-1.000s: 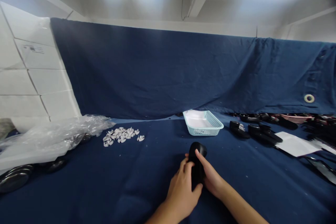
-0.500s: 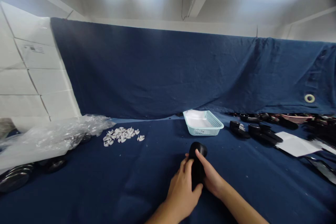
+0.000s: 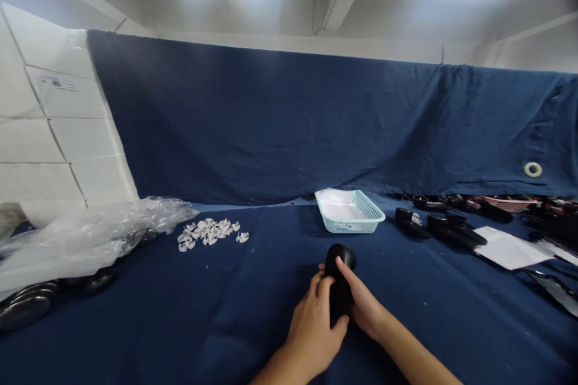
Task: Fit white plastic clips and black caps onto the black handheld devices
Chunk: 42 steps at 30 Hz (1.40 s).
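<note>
Both of my hands grip one black handle-shaped part [image 3: 339, 277] just above the blue cloth of the table [image 3: 180, 313]. My left hand [image 3: 313, 328] wraps its lower end from the left, fingers closed round it. From the right, my right hand [image 3: 361, 304] holds it with a finger laid along its side. The part's round head points away from me.
A pale blue basket [image 3: 349, 211] stands beyond the hands. A pile of small white pieces [image 3: 208, 232] lies to the left, by a clear plastic bag [image 3: 85, 237] and dark discs [image 3: 27, 307]. Black parts [image 3: 440, 225] and white paper [image 3: 508, 248] lie right.
</note>
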{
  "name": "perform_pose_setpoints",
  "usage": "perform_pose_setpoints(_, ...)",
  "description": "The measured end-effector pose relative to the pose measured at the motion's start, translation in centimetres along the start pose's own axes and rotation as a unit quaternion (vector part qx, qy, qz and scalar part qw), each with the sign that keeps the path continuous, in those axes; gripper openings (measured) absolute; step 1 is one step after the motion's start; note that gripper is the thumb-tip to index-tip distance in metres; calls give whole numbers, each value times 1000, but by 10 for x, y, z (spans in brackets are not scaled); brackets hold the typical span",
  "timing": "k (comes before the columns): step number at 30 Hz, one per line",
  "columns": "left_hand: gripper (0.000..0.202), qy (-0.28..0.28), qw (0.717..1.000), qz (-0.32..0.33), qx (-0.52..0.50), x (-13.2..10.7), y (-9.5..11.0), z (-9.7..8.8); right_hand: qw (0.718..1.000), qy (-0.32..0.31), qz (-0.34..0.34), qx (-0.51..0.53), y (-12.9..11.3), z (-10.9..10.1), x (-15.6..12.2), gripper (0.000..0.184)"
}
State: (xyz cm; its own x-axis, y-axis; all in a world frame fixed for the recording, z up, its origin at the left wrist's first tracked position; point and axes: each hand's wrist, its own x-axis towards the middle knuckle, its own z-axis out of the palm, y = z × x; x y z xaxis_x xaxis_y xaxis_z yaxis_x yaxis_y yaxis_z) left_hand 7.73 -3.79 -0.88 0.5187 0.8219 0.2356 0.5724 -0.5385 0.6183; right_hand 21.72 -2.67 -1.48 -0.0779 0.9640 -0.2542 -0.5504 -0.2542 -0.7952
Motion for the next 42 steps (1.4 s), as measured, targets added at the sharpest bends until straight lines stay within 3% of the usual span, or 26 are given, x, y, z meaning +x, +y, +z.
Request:
perform_pose_setpoints(12,70,5,1000,1,6,-1,-3,3,1000,6,9,12,-2,3,-2,57)
perform_pose_setpoints(21,60,2,1000,-4,3,-1,0,1,1000,1,9,9,-2,5,-3,61)
perform_pose_setpoints(27,69,1,1000,-4,12,-2,-2,2,1000,2,15,18,-2,4,-3,60)
perform_pose_setpoints(42,58,0,1000,-4,-1,-2,1,-1,1000,11,13,15,-4,8,-5,58)
